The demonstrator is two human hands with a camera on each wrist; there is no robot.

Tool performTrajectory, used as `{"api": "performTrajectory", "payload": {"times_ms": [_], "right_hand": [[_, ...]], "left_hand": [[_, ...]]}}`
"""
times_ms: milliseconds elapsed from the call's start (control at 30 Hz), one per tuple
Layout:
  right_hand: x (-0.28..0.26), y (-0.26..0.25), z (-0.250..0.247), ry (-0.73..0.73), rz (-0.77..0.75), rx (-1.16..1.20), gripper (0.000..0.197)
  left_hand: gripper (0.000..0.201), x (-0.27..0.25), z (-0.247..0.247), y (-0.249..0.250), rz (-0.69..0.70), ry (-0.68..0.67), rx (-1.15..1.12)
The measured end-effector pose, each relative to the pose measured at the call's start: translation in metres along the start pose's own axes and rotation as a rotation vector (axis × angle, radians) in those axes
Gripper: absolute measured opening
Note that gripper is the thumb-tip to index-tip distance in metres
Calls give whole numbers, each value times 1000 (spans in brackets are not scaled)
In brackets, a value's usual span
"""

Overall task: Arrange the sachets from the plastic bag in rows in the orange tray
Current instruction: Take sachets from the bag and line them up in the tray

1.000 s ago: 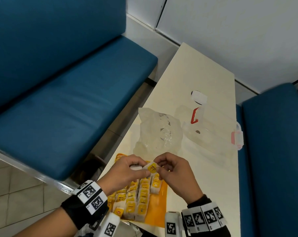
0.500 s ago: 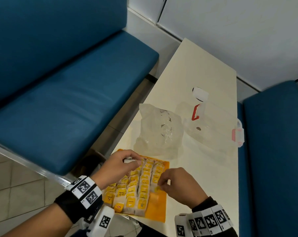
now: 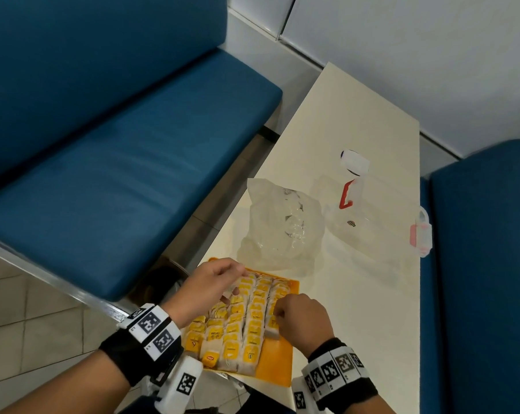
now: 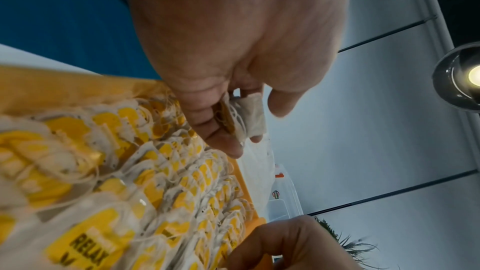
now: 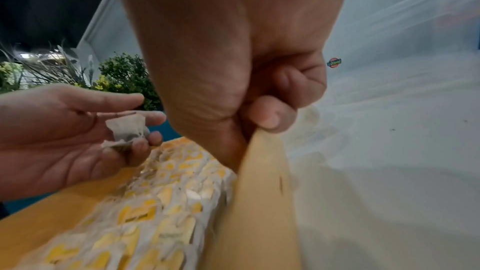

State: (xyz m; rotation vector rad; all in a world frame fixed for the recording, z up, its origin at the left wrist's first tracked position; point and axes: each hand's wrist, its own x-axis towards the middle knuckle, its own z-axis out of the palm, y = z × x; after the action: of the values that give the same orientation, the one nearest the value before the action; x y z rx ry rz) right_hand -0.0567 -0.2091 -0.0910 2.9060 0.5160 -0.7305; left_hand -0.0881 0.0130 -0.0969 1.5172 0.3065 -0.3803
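Three rows of sachets (image 3: pixel 247 321) already lie overlapped along the orange tray (image 3: pixel 278 366), each yellow tag facing up, likely so the rows stay neat and readable. The left hand (image 3: pixel 211 286) hovers over the far left corner of the tray with one sachet (image 4: pixel 249 118) pinched between thumb and fingertips, seemingly kept ready for the next slot. The right hand (image 3: pixel 303 319) sits at the right-hand row, fingers curled; its thumb presses on something tan (image 5: pixel 259 192), but I cannot tell whether that is a sachet or the tray's edge. The plastic bag (image 3: pixel 282 228) lies crumpled on the counter (image 3: pixel 357 309) just beyond the tray, within easy reach and looking nearly emptied.
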Motion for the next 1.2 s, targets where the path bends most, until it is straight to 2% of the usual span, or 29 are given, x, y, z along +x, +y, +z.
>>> {"api": "performTrajectory", "payload": {"times_ms": [167,433,533,600,667,733,800,967,1200], "right_hand": [[2,-1,6,37,43,-2,21],[-1,0,4,71,17,37,23],[-11,-8,-11,237,-36,99,26],[-18,-18,-25,395,-145,186,20],[-22,-32,-34,483,-302,241,15],[-22,-44,-38,466,-387,240,18],[-19,-50,-39,438,-386,236,24],[-14,-47,-34,430,-363,282,17],[-21,-35,-49,405,-314,563,13]], "left_hand": [[50,2,-1,3,-58,-19,-114],[54,5,3,2,-158,-21,-314],[54,5,5,3,-223,-48,-431],[54,5,8,6,-260,-65,-510],[52,6,11,8,-278,-68,-577],[52,7,14,9,-287,-86,-618],[52,7,16,9,-288,-120,-612],[47,7,15,5,-261,-141,-589],[25,8,10,3,-210,-50,-528]]}}
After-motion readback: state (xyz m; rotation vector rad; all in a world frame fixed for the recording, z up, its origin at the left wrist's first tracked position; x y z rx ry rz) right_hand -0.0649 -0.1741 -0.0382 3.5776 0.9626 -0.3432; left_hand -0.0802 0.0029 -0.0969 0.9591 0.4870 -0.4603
